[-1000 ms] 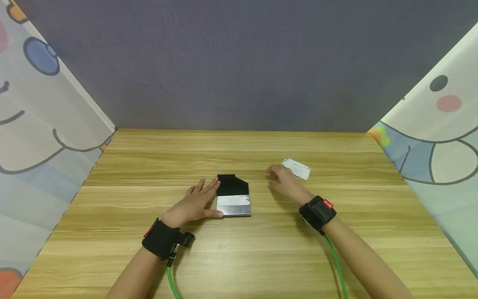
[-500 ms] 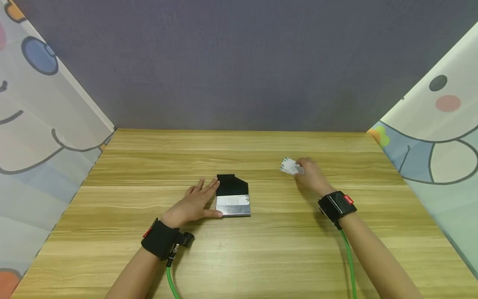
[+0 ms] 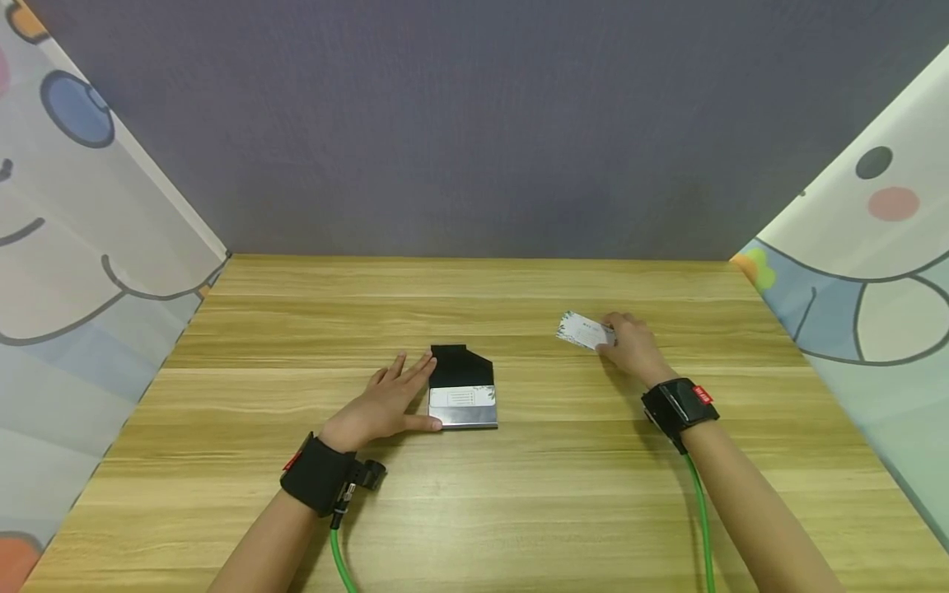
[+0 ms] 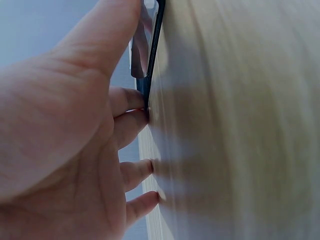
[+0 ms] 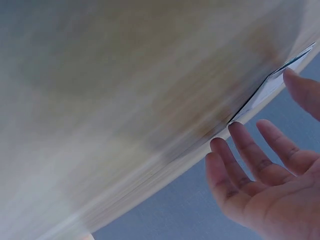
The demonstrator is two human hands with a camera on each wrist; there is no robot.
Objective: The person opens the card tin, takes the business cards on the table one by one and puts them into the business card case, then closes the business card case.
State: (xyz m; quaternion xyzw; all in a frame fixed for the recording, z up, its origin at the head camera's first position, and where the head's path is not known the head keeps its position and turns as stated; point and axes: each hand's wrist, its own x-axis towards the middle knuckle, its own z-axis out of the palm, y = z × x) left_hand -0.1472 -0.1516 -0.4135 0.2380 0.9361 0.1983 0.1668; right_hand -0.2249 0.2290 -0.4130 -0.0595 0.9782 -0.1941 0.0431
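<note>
A business card case [image 3: 463,417] lies with its black lid [image 3: 460,368] folded back and a white card [image 3: 460,397] showing in its metal tray. My left hand [image 3: 378,408] lies spread at its left side, the thumb on the near corner and the forefingers at the lid's edge. In the left wrist view the fingertips [image 4: 135,172] press down by the wood. Farther right, my right hand [image 3: 630,346] holds the right end of a white business card [image 3: 582,329] with leaf print between thumb and fingers. In the right wrist view the thumb touches the card [image 5: 267,92].
The wooden table [image 3: 460,511] runs back to a grey panel [image 3: 474,132]. Cartoon-printed sheets stand along both sides. Each wrist wears a black band, the left band [image 3: 320,473] and the right band [image 3: 678,408], with a green cable [image 3: 700,511] trailing toward the front.
My right hand has moved right from beside the card's left side, over the card, to its right end. The card has shifted only slightly. My left hand and the case stay put.
</note>
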